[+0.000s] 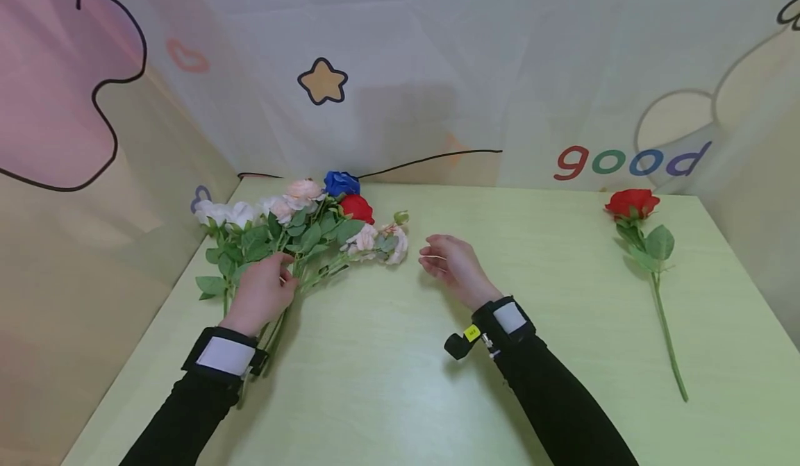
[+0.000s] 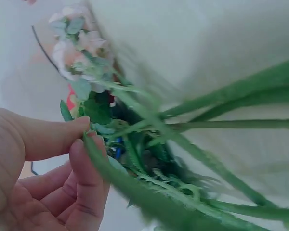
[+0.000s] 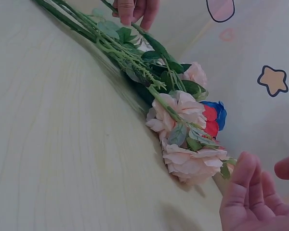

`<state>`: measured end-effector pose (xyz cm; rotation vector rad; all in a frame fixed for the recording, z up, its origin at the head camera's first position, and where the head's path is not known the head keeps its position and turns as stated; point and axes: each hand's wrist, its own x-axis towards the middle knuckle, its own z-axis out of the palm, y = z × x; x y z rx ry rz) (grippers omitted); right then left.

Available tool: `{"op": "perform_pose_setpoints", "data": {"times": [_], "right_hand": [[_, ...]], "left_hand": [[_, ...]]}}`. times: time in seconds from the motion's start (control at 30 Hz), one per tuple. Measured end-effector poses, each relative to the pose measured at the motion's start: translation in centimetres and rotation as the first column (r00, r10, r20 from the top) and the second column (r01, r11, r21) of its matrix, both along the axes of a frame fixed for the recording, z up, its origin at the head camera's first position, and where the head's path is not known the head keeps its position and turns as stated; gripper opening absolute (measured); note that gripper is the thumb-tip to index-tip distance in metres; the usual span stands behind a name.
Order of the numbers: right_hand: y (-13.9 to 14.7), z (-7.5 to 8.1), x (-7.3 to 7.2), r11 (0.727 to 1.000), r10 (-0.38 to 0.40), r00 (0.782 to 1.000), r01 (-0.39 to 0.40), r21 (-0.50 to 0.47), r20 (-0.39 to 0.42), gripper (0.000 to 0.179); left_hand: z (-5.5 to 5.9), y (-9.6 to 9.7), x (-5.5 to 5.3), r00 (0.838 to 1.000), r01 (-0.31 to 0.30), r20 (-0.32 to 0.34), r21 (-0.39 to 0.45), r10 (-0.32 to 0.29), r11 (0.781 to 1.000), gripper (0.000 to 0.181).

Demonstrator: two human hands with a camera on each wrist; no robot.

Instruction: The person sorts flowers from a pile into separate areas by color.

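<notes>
My left hand is over a bunch of artificial flowers at the left of the table. In the left wrist view, its thumb and index finger pinch a green flower stem. The bunch includes a blue rose, a red rose, white flowers and pale pink flowers, their heads toward the back. My right hand holds nothing; its fingers are loosely bent, just right of the pink blooms. Leaves and the left hand hide parts of the crossing stems.
A single red rose lies apart on the right side of the pale table, its stem toward the front. Behind the table hangs a printed cloth, and another cloth side wall borders the left edge.
</notes>
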<state>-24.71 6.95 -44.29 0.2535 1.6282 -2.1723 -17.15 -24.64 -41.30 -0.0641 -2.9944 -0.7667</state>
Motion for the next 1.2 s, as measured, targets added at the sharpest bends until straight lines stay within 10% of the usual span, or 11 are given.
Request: {"op": "perform_pose_setpoints", "data": {"times": [0.33,0.57,0.77,1.2], "right_hand": [[1.2,0.7,0.7,0.998,0.049,0.998,-0.047,0.044,-0.044,0.042],[2.5,1.0,1.5,0.996,0.058,0.994,-0.052,0.071,-0.088,0.039],[3.5,0.7,2.3,0.993,0.077,0.990,-0.065,0.103,-0.119,0.039],[6.2,0.3,4.8,0.973,0.124,0.970,-0.079,0.215,-0.207,0.036]], "left_hand": [[1.1,1.3,0.0,0.995,0.016,-0.099,0.046,-0.012,0.999,0.025],[1.7,3.6,-0.9,0.999,0.022,-0.051,0.264,-0.009,0.964,0.025],[1.2,6.4,-2.1,0.998,0.032,0.029,0.456,-0.050,0.889,0.025],[0.0,13.5,-3.7,0.979,0.070,0.071,0.767,-0.193,0.638,0.023]]}}
